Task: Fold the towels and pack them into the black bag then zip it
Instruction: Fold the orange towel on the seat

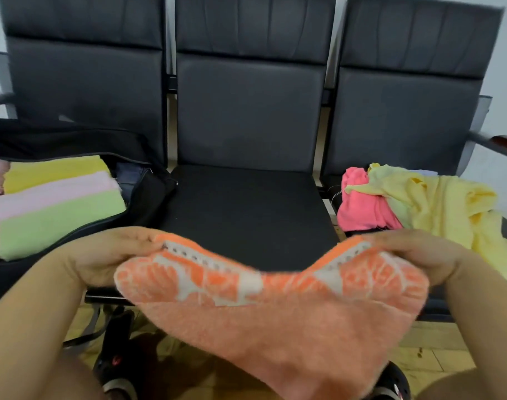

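Observation:
An orange towel (275, 319) with a white patterned border hangs in front of me, above the front edge of the middle seat. My left hand (108, 255) pinches its top left corner and my right hand (419, 255) pinches its top right corner. The black bag (148, 194) lies open on the left seat. Inside it lie folded towels: a yellow one (56, 171), a pink one (53, 194) and a green one (58, 223). On the right seat sits a loose pile with a pink towel (362, 206) and a pale yellow towel (448, 209).
A row of three black padded chairs (246, 116) faces me, the middle seat (246, 212) bare. A wooden armrest (503, 144) juts out at the far right. Below the towel are my feet in black sandals (116, 368) on a tiled floor.

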The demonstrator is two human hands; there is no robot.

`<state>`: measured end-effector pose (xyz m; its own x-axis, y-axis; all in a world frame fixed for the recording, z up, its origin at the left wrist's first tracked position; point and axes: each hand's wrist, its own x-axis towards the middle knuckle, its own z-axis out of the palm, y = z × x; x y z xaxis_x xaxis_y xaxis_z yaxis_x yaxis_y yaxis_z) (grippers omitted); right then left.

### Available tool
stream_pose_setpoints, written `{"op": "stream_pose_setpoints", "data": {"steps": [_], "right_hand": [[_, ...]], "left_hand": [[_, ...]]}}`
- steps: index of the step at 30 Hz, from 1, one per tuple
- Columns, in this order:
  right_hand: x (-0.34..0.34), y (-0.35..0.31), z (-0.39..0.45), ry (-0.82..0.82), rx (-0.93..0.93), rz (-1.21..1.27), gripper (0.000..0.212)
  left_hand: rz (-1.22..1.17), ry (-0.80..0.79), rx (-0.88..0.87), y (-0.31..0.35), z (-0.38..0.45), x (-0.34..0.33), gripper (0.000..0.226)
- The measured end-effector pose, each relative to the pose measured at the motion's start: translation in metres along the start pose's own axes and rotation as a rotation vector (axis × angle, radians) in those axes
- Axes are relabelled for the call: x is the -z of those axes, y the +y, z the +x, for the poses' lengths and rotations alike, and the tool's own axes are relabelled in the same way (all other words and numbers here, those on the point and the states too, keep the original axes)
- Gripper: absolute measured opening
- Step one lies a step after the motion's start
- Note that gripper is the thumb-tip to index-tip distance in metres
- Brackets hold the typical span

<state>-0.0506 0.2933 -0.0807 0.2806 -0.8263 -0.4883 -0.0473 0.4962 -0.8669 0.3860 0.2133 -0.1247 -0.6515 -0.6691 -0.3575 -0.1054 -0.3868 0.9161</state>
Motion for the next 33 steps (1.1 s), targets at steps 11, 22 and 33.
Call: {"op": "stream_pose_setpoints", "data": {"steps": [11, 22, 33], "right_hand": [[0.01, -0.005, 0.031, 0.628, 0.082, -0.693, 0.03], [0.012, 0.002, 0.108, 0.896, 0.322, -0.847, 0.029], [-0.01, 0.051, 0.19, 0.728, 0.1, -1.277, 0.075]], "left_hand": [[0.977, 0.839, -0.125, 0.002, 0.036, -0.01, 0.035], [0.578, 1.114, -0.325, 0.006, 0.107, -0.022, 0.015], [1.312, 0.773, 0.171, -0.044, 0.178, -0.039, 0.084]]}}
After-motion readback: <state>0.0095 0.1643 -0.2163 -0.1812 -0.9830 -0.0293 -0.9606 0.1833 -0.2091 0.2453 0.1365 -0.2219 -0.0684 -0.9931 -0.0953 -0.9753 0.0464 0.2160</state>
